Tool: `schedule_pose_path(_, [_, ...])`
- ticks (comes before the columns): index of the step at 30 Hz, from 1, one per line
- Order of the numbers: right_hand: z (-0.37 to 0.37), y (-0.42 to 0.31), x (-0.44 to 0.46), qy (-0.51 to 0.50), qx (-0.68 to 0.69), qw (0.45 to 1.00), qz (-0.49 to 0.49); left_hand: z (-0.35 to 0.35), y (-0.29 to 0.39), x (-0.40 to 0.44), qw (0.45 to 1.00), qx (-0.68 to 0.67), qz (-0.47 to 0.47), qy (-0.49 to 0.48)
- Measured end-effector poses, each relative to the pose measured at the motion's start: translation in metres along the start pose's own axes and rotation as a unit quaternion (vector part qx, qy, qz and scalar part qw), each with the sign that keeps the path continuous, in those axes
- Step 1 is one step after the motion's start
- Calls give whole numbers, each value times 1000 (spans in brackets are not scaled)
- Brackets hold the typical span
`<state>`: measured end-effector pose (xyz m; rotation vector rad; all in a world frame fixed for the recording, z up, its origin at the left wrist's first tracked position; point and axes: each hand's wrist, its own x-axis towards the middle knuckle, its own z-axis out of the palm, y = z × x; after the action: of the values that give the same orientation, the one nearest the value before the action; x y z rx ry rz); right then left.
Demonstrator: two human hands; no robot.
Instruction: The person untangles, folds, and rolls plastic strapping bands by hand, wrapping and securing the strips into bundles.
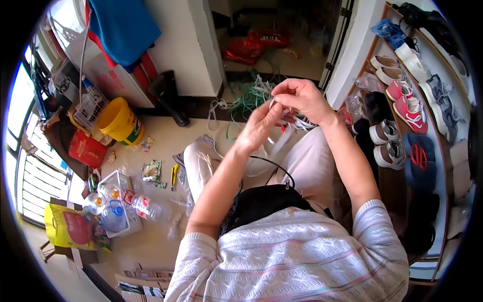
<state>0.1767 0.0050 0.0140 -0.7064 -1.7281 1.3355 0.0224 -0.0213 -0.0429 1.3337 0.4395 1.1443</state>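
Both hands meet in front of me above my knees. My left hand (260,127) has its fingers closed on a thin white strap (272,104). My right hand (303,100) pinches the same strap from the other side, thumb and forefinger together. A pale, translucent strip (282,142) hangs below the hands. Behind them, a tangle of green and white straps (251,98) lies on the floor by the doorway.
On the right stands a shoe rack (437,151) full of shoes. At the left are a yellow bucket (119,121), a red container (87,148), a white basket (123,229) with plastic bottles, and a yellow cutter (174,176) on the floor. Black boots (168,98) stand near the wall.
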Motion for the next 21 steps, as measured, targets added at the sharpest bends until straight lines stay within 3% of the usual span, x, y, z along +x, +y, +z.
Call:
schedule_pose_path(3, [-9,-2,-13,33,104,992,-58,24,-4,-4,995,-87,-55,-6])
schedule_pose_path(5, [-8,5,-16,98,41,990,-91,22,-2,-3,992,-7,-119,-37])
schedule_pose_path(7, [-6,8,-17,129,23,988,-81,29,4,-1,984,-91,-143,-57])
schedule_pose_path(8, [-8,18,-16,103,14,990,-98,26,0,1,977,-127,-154,-74])
schedule_pose_path(11, [17,3,-19,73,175,980,-53,21,-8,2,953,-207,-183,-123])
schedule_pose_path(13, [13,-16,-27,31,137,990,13,17,-11,1,925,-285,-183,-169])
schedule_pose_path(15, [10,-5,-19,59,305,951,-12,15,-10,-2,932,-250,-195,-178])
schedule_pose_path(19, [-18,-9,-16,84,356,927,-83,13,-8,-4,942,-247,-180,-141])
schedule_pose_path(21, [-23,-6,-17,96,369,918,-107,15,0,-5,967,-133,-192,-99])
